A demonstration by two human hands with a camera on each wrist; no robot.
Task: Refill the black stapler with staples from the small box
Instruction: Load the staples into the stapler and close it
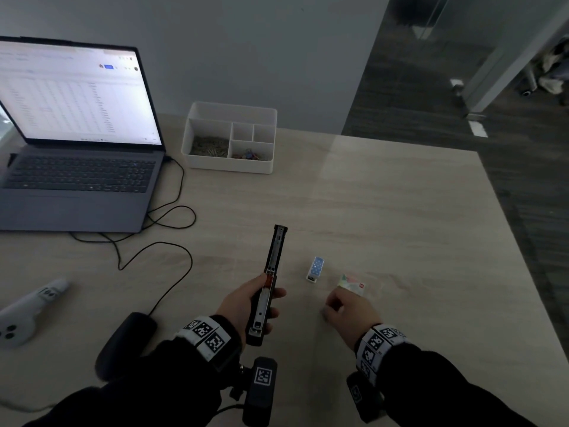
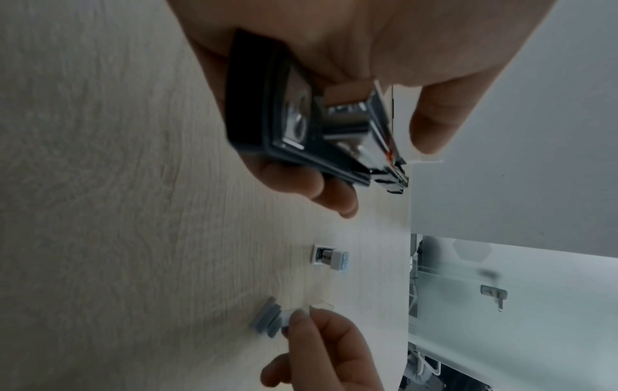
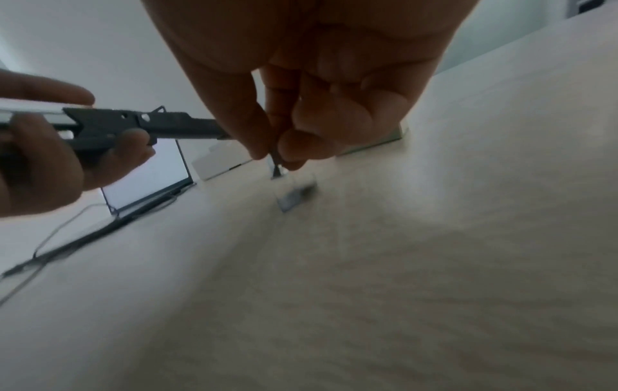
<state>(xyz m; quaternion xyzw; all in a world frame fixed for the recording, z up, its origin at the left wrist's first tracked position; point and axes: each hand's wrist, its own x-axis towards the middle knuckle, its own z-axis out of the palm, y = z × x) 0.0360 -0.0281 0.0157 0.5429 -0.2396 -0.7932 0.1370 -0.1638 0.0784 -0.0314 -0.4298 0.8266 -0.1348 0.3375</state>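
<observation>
My left hand (image 1: 243, 303) grips the black stapler (image 1: 271, 272) by its base and holds it above the table. The stapler is swung open, with its top arm pointing away from me and the metal staple channel (image 2: 347, 116) exposed. The small blue-and-white staple box (image 1: 315, 269) lies on the table just right of the stapler, slid partly open with staples showing (image 2: 326, 258). My right hand (image 1: 348, 306) hovers low over the table near the box. Its thumb and fingertips (image 3: 267, 148) pinch a small thin grey strip (image 3: 277, 165), apparently staples, though it is blurred.
An open laptop (image 1: 77, 134) sits at the back left, its black cable (image 1: 172, 241) looping across the table. A white divided organiser (image 1: 231, 140) stands by the wall. A white controller (image 1: 27, 309) lies far left, a small coloured card (image 1: 354, 283) by my right hand.
</observation>
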